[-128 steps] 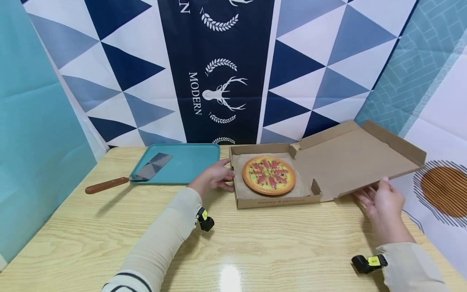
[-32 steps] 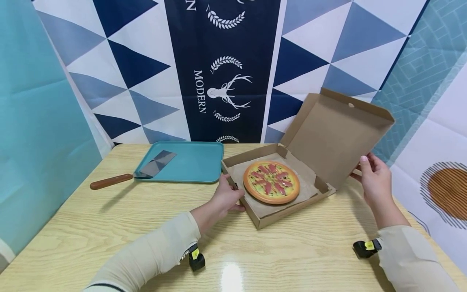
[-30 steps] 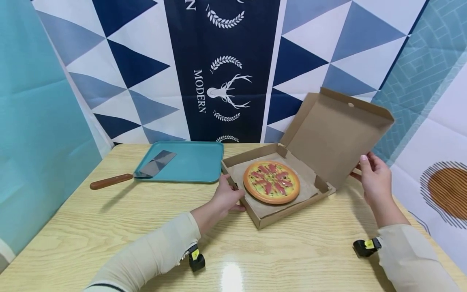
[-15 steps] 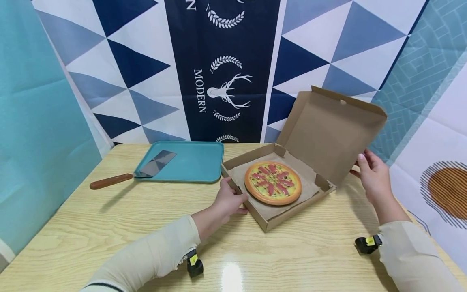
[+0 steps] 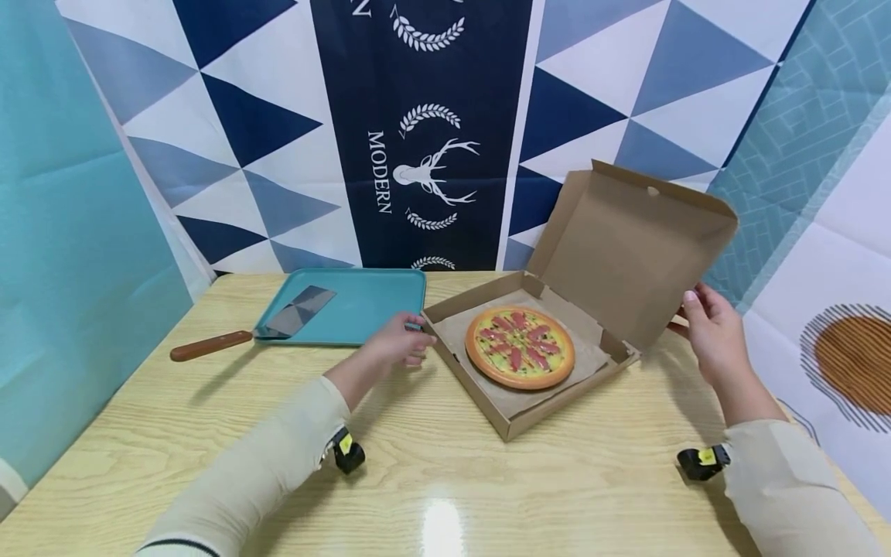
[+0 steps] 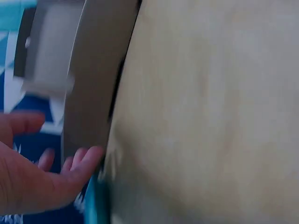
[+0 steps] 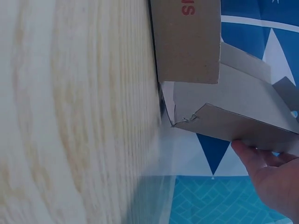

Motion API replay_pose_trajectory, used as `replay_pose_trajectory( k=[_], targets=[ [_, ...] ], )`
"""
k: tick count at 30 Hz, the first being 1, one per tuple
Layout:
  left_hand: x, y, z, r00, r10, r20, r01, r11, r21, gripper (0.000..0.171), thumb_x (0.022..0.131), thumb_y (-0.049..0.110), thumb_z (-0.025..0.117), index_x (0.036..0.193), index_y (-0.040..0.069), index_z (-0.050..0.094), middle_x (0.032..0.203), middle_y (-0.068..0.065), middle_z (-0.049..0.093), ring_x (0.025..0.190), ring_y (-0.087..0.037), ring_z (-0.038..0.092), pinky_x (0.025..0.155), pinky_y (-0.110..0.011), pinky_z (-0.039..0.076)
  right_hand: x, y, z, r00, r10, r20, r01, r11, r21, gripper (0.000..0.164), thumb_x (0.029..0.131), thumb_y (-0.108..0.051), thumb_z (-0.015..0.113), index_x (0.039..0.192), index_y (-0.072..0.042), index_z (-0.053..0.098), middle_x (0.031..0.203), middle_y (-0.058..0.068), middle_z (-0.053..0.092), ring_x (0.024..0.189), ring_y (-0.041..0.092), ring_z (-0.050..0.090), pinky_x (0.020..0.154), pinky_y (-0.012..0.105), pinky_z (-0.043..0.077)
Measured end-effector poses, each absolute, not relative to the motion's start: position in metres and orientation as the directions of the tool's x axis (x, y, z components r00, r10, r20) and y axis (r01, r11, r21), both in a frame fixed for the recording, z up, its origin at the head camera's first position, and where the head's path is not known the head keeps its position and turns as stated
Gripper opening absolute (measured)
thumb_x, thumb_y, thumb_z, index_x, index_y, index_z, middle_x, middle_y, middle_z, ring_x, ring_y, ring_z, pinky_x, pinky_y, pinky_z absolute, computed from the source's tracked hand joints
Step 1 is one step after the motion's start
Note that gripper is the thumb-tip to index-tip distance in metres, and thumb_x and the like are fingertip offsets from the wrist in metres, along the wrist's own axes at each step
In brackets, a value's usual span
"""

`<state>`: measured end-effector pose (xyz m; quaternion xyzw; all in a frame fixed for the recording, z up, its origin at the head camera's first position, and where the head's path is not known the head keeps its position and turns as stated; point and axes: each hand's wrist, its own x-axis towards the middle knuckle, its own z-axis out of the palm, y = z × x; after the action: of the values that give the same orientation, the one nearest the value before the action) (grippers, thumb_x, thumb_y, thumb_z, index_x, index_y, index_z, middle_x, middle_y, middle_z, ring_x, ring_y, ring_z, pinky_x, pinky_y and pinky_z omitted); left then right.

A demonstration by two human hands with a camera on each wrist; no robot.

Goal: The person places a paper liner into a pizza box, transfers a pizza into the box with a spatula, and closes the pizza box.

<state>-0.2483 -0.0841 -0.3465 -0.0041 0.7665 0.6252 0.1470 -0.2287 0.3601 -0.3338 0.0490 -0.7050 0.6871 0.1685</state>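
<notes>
A brown cardboard pizza box (image 5: pixel 550 414) sits at an angle on the table, its lid (image 5: pixel 626 255) raised and leaning back to the right. Inside, a pizza (image 5: pixel 520 348) with an orange crust and red topping strips lies on brown paper (image 5: pixel 592 363). My right hand (image 5: pixel 717 333) holds the lid's near side edge; in the right wrist view the thumb lies on the lid's flap (image 7: pixel 252 133). Beside the box's far left corner is my left hand (image 5: pixel 397 340), fingers spread loosely. The left wrist view shows it close to the box wall (image 6: pixel 88 93), holding nothing.
A teal tray (image 5: pixel 369 302) stands at the back left, close to the left hand. Across it rests a pizza server (image 5: pixel 299 312), its wooden handle (image 5: pixel 211 346) sticking out past the tray's left edge. A patterned cloth (image 5: pixel 431 155) hangs behind the table.
The box was turned and its lid lifted from lying nearly flat. My left hand has since let go of the box's left side and moved back and left, toward the tray.
</notes>
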Motion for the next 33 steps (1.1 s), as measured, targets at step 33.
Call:
replay_pose_trajectory(
  k=[33],
  targets=[
    [-0.337, -0.083, -0.34, -0.94, 0.333, -0.07, 0.167, 0.63, 0.758, 0.031, 0.088, -0.005, 0.059, 0.115, 0.003, 0.071, 0.111, -0.013, 0.067, 0.094, -0.02, 0.061, 0.068, -0.029, 0.054, -0.228, 0.361, -0.333, -0.938, 0.194, 0.288, -0.284, 0.048, -0.958, 0.066, 0.103, -0.026, 0.046, 0.154, 0.002, 0.013, 0.141, 0.02, 0.034, 0.097, 0.001, 0.058, 0.069, 0.016, 0.054]
  ],
)
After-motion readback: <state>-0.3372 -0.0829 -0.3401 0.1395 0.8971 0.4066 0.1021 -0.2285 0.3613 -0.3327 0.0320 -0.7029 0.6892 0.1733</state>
